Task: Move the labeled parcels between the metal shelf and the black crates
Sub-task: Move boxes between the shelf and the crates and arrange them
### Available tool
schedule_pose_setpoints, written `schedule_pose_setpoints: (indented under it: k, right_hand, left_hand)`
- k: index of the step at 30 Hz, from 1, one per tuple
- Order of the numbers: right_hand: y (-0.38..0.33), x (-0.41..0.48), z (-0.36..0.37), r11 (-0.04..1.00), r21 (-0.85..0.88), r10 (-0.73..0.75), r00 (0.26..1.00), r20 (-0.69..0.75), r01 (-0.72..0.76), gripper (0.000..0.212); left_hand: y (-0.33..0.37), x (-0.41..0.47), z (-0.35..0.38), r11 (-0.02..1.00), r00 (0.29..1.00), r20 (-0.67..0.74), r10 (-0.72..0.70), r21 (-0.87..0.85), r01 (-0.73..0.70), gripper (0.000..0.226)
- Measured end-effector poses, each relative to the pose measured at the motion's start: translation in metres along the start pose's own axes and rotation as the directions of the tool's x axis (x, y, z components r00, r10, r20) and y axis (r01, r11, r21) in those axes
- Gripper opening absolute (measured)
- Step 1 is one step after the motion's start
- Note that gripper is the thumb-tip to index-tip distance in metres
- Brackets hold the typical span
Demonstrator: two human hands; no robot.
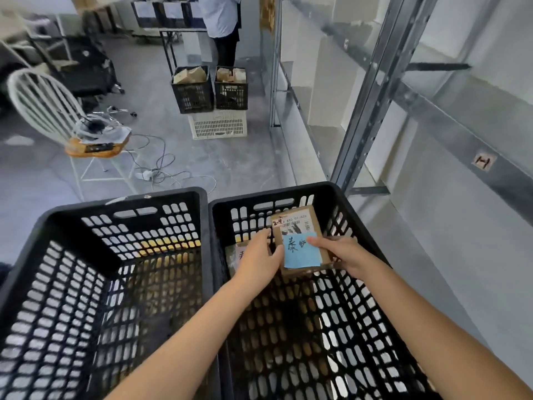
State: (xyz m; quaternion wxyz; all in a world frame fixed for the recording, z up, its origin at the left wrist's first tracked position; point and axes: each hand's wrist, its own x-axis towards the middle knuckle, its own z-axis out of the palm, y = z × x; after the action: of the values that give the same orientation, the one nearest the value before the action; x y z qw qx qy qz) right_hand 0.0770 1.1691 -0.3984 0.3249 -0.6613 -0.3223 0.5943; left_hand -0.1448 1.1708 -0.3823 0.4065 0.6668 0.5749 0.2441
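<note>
Presently, the brown cardboard parcel (298, 226) was held raised inside the right black crate (288, 192), near its far wall, with its printed label and a blue handwritten note (301, 254) facing up. The left hand (259, 255) clasped the parcel's left edge with the thumb on its face. The right hand (343, 251) held the right edge, thumb pressed on the blue note. Both grips were thus closed on the parcel, and neither was released. A second parcel (235, 255) lay lower in the same crate, partly hidden behind the left hand. The left black crate (115, 204) stood hard alongside, rim against rim. The metal shelf (372, 90) rose just to the right of the crates. Risks, as judged: the blue note looked only lightly fixed, so a sliding thumb could peel or crease it and leave the parcel unlabeled. A lift towards the shelf could catch a corner on the crate rim or the shelf upright and jar the hold. Loose cables (161, 168) on the floor beyond posed a trip hazard.
</note>
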Motion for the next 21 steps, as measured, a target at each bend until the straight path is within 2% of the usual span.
schedule_pose_setpoints:
  k: [7,12,17,21]
  right_hand:
    - [0.028,0.060,0.007,0.990,-0.033,0.138,0.990,0.020,-0.137,0.038]
    - [0.046,0.079,0.013,0.987,0.064,0.146,0.989,0.016,-0.147,0.039]
    - [0.062,0.086,0.019,0.977,0.163,0.141,0.990,-0.010,-0.138,0.041]
    - [0.077,0.084,0.031,0.982,0.165,0.103,0.993,-0.052,-0.093,0.036]
  left_hand:
    - [-0.031,0.011,0.024,0.987,0.996,0.009,-0.089,0.135,0.087,0.035]
    - [-0.035,0.010,0.025,0.960,0.993,-0.051,-0.105,0.256,0.115,0.012]
    - [-0.039,0.006,0.019,0.881,0.960,-0.036,-0.278,0.387,0.270,0.046]
    - [-0.043,0.008,0.016,0.861,0.954,-0.052,-0.294,0.420,0.288,0.056]
